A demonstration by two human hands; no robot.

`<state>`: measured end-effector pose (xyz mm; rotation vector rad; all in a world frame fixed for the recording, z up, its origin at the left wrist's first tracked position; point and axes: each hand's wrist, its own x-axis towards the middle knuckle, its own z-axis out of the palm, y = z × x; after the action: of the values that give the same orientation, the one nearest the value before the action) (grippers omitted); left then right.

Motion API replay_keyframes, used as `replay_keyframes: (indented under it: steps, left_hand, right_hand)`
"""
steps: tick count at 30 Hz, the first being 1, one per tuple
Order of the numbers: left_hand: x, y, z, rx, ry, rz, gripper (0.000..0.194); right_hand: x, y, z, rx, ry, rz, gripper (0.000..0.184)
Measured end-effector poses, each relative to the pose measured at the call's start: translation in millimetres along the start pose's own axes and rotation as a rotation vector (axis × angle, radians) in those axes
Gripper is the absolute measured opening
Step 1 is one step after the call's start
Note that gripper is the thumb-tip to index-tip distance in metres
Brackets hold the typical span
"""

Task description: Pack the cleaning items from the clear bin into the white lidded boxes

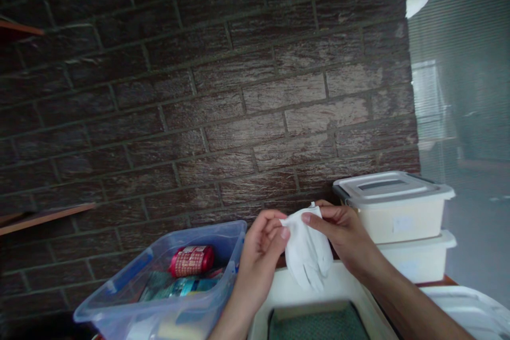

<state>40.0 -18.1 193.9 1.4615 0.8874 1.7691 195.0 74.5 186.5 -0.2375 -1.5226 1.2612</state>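
A pair of white gloves hangs between my hands with the glove fingers pointing down. My left hand pinches the left corner of the cuff between thumb and fingers. At the cuff's right side, my right hand grips the fabric, thumb in front and fingers partly hidden behind it. Just below the gloves is a cream-coloured bin with dark green textured material inside.
To the left, a clear bluish plastic tub holds a red container and other items. Two lidded cream boxes are stacked at right, with a white lid nearby. Behind stands a dark brick wall with wooden shelves.
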Motion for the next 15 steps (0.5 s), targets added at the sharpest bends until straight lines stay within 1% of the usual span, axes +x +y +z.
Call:
replay_keyframes:
  steps: [3, 6, 8, 12, 15]
  left_hand:
    - [2, -4, -3.3, 0.110, -0.010, 0.009, 0.026]
    - [5, -5, -5.9, 0.183, 0.063, 0.020, 0.021]
    - [6, -4, -8.0, 0.195, 0.083, 0.023, 0.020]
    - [6, 0, -13.7, 0.186, 0.053, -0.004, 0.018]
    - [6, -1, -16.3, 0.161, 0.046, 0.000, 0.018]
  right_hand:
    - [-2, -1, 2, 0.061, -0.019, 0.018, 0.021]
    - [-2, -2, 3, 0.098, -0.041, 0.041, 0.019]
    - [-2, -3, 3, 0.098, -0.063, 0.049, 0.018]
    - [0, -3, -1, 0.054, -0.103, 0.058, 0.017]
    - [1, -1, -3, 0.071, -0.127, 0.078, 0.017]
